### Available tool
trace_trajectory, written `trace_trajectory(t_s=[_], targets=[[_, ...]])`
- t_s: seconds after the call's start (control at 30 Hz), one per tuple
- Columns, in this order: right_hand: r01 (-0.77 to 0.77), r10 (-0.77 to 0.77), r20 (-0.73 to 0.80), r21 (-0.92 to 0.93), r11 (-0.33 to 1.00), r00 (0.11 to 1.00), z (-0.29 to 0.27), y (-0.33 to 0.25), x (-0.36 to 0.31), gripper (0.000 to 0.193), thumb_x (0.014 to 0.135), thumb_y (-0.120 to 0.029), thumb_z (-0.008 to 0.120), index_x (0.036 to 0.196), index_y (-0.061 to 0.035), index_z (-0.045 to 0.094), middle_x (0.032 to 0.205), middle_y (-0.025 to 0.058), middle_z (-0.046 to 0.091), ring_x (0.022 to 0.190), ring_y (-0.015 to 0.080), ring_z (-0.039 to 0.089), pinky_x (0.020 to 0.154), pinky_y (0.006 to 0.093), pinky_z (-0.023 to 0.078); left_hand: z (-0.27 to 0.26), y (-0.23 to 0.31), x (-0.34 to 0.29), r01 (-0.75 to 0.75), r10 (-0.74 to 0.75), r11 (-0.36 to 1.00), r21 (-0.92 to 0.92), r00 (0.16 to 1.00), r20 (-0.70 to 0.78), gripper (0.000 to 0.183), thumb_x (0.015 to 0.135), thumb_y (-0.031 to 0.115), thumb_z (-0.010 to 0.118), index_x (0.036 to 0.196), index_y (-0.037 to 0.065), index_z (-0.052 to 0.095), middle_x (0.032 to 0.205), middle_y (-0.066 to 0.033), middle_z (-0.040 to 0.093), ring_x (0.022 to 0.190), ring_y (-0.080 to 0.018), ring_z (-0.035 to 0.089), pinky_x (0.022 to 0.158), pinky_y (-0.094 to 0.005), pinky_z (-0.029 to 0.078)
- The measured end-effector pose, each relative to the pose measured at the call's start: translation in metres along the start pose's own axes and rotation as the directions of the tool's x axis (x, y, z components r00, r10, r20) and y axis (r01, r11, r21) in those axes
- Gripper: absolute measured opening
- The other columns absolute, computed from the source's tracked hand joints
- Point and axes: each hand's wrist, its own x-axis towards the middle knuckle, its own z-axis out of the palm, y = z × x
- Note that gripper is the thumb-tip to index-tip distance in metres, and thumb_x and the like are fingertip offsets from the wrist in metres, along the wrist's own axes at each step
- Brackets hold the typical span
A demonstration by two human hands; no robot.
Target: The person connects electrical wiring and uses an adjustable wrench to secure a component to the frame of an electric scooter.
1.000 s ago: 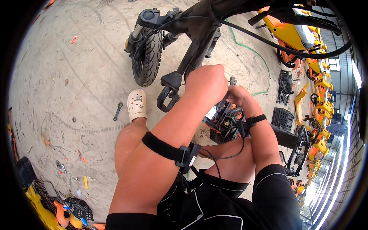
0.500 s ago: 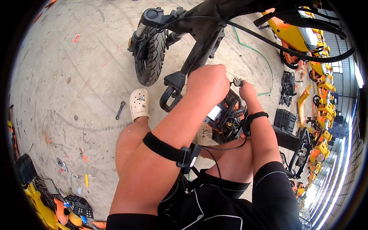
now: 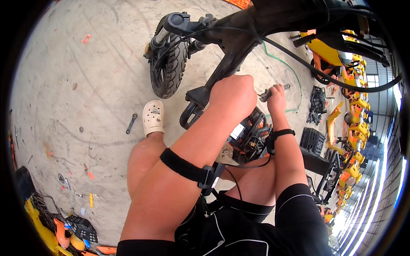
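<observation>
My right hand [image 3: 277, 101] grips a grey metal wrench [image 3: 265, 94]. Its jaw end points toward my left fist, and the tail of its handle sticks out past my fingers. My left hand [image 3: 233, 96] is closed in a fist beside the black frame [image 3: 232, 59] of a two-wheeler; what it holds, if anything, is hidden behind the knuckles. A small gap separates the wrench jaw from that fist. Below both hands lies an open compartment with tangled black wiring [image 3: 253, 145]. Ahead on the left stands the front wheel [image 3: 171, 68] with its knobbly tyre.
A black cable [image 3: 316, 77] arcs across the upper right. Another spanner [image 3: 131, 123] lies on the concrete left of my beige clog [image 3: 153, 117]. Yellow two-wheelers [image 3: 354, 141] line the right side. Black baskets [image 3: 312, 140] and loose parts litter the floor, with more scraps at lower left.
My right hand has turned and risen slightly, so the wrench handle now shows beyond the fingers. The left fist stays closed in nearly the same place. The whole view has shifted a little.
</observation>
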Motion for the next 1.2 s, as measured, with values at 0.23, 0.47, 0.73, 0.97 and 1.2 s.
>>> trace_trajectory(t_s=[0.23, 0.47, 0.73, 0.97, 1.2], targets=[[-0.54, 0.276, 0.722, 0.159, 0.827, 0.634, -0.002, 0.025, 0.001, 0.02, 0.077, -0.011, 0.067, 0.087, 0.0058, 0.07, 0.074, 0.0136, 0.069, 0.069, 0.0235, 0.07, 0.058, 0.0378, 0.056, 0.002, 0.0, 0.0, 0.008, -0.008, 1.0, -0.002, 1.0, 0.014, 0.018, 0.089, 0.02, 0.061, 0.09, 0.005, 0.072, 0.085, -0.0177, 0.072, 0.085, -0.0372, 0.07, 0.077, -0.0474, 0.056], [-0.877, 0.261, 0.894, 0.235, 0.418, 0.364, -0.031, 0.008, -0.002, 0.013, 0.085, -0.003, 0.061, 0.088, 0.0083, 0.066, 0.077, 0.015, 0.07, 0.06, 0.0241, 0.069, 0.052, 0.0359, 0.057, 0.007, 0.001, -0.003, -0.009, 0.009, 1.0, 0.002, 1.0, 0.006, 0.019, 0.089, 0.02, 0.061, 0.091, 0.005, 0.072, 0.085, -0.0178, 0.072, 0.084, -0.0373, 0.07, 0.076, -0.0474, 0.056], [-0.899, 0.22, 0.883, 0.361, 0.249, 0.416, -0.032, 0.023, -0.012, 0.019, 0.102, -0.016, 0.057, 0.104, 0.0011, 0.064, 0.077, 0.0055, 0.062, 0.06, 0.016, 0.055, 0.053, 0.0293, 0.046, 0.008, 0.004, -0.006, 0.001, 0.0, 1.0, -0.004, 1.0, 0.012, 0.019, 0.09, 0.02, 0.061, 0.09, 0.005, 0.072, 0.085, -0.0173, 0.072, 0.084, -0.037, 0.07, 0.077, -0.0473, 0.056], [-0.756, 0.26, 0.715, 0.567, 0.328, 0.649, -0.057, 0.001, -0.013, 0.028, 0.1, -0.031, 0.064, 0.093, -0.0043, 0.059, 0.073, -0.0008, 0.053, 0.058, 0.0098, 0.048, 0.055, 0.0268, 0.04, 0.012, 0.006, -0.005, 0.005, -0.005, 1.0, 0.013, 0.999, 0.043, 0.02, 0.091, 0.019, 0.059, 0.091, 0.004, 0.072, 0.088, -0.0181, 0.073, 0.087, -0.0367, 0.071, 0.079, -0.0476, 0.056], [-0.537, 0.253, 0.521, 0.516, 0.668, 0.815, -0.047, 0.001, -0.02, 0.03, 0.098, -0.027, 0.064, 0.098, 0.003, 0.069, 0.081, 0.007, 0.072, 0.065, 0.0182, 0.061, 0.066, 0.0342, 0.049, 0.012, 0.009, -0.005, 0.012, -0.013, 1.0, 0.021, 0.999, 0.052, 0.02, 0.091, 0.019, 0.058, 0.093, 0.005, 0.073, 0.091, -0.0179, 0.073, 0.089, -0.0359, 0.071, 0.08, -0.0465, 0.056]])
